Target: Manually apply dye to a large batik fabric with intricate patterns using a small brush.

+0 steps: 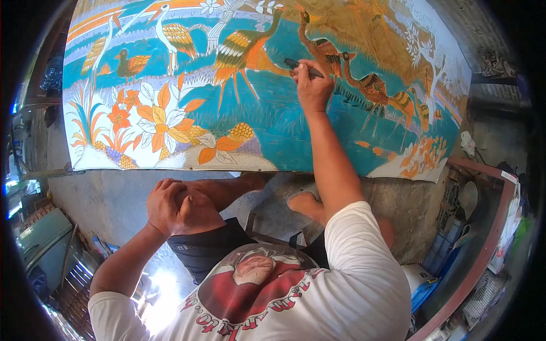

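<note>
A large painted cloth or panel spreads out ahead of me, covered with outlined cranes, ducks, flowers and teal water. My right hand reaches over its upper middle, closed around a short, dark, pen-like tool. The tool's thick dark end points left, beside the orange tail of a big crane; whether it touches the surface I cannot tell. Dark-brown birds are painted just right of that hand. My left hand lies over my bent left knee, fingers loosely spread, holding nothing.
The painting's near edge runs above my legs and a concrete floor. At right stands a reddish-brown frame with bags and papers around it. Slats and clutter lie at lower left.
</note>
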Tool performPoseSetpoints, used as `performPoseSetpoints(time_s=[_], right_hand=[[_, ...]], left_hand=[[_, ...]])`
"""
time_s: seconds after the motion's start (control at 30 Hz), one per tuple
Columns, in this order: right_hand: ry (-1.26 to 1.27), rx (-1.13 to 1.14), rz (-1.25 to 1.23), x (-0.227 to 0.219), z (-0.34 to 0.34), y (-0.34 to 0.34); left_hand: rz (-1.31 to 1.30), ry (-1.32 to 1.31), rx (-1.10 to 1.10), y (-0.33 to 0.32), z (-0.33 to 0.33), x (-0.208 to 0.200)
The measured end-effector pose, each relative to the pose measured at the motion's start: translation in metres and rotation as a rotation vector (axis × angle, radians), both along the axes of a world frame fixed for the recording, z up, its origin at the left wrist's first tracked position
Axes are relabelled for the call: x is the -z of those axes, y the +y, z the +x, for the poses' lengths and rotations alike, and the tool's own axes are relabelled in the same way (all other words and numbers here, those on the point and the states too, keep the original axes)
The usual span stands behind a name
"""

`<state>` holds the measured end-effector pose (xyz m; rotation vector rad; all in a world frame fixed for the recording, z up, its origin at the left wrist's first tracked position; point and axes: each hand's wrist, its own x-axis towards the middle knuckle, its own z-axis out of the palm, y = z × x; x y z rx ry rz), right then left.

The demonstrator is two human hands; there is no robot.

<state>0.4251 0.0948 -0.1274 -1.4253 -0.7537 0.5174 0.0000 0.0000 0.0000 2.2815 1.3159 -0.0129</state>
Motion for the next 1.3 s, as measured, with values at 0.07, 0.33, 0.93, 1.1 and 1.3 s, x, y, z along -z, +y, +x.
performPoseSetpoints(time_s=[0.07, 0.33, 0.93, 1.1, 1.3], right_hand=[[-0.059, -0.004, -0.041, 0.006, 0.004, -0.001], [-0.076, 0.004, -0.01, 0.003, -0.006, 0.0], [-0.123, 0.026, 0.061, 0.004, -0.023, 0.017], [-0.216, 0.026, 0.029, 0.006, -0.023, 0.022], [-0.158, 0.021, 0.06, 0.002, -0.026, 0.021]], left_hand=[[-0.018, -0.016, -0.012, 0.001, 0.003, 0.001], [0.002, -0.017, -0.009, -0.004, 0.0, -0.001], [-0.003, -0.02, -0.026, 0.0, 0.0, -0.003], [0.005, -0.013, -0.014, 0.0, 0.002, -0.006], [0.035, -0.047, 0.02, 0.0, 0.003, -0.008]])
